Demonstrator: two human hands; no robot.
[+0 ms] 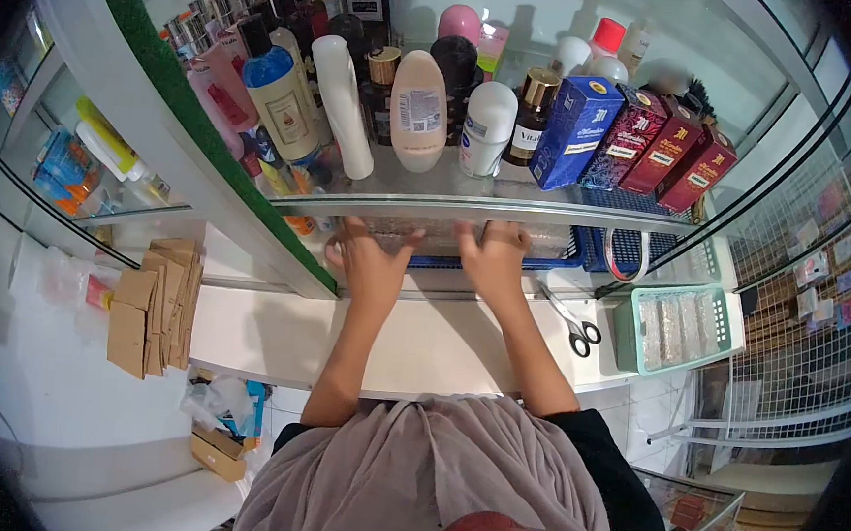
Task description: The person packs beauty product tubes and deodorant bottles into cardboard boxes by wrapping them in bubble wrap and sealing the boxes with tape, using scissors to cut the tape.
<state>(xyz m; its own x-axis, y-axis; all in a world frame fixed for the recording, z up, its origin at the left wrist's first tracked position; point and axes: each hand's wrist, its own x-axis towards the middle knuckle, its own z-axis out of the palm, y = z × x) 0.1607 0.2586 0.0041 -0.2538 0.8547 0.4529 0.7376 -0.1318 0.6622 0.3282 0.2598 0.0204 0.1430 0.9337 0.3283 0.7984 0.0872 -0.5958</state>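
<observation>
Both hands reach under the front edge of the glass shelf [430, 207] to a blue basket [436, 261] on the lower level. Rows of clear, glittery packets [546, 237] show in it, partly hidden by the shelf edge. My left hand [372, 257] is over the basket's left part, thumb spread away from the fingers. A short way to the right, my right hand [493, 255] has its fingers apart at the packets, with its thumb pointing up and left. Black-handled scissors [574, 325] lie on the white counter [440, 341] to the right of my right forearm.
Bottles and roll-ons [417, 112] and several perfume boxes [575, 133] crowd the glass shelf above my hands. A mint-green basket [628, 334] of similar packets stands at the right, near a tape roll [625, 270]. Folded cardboard [151, 306] leans at the left.
</observation>
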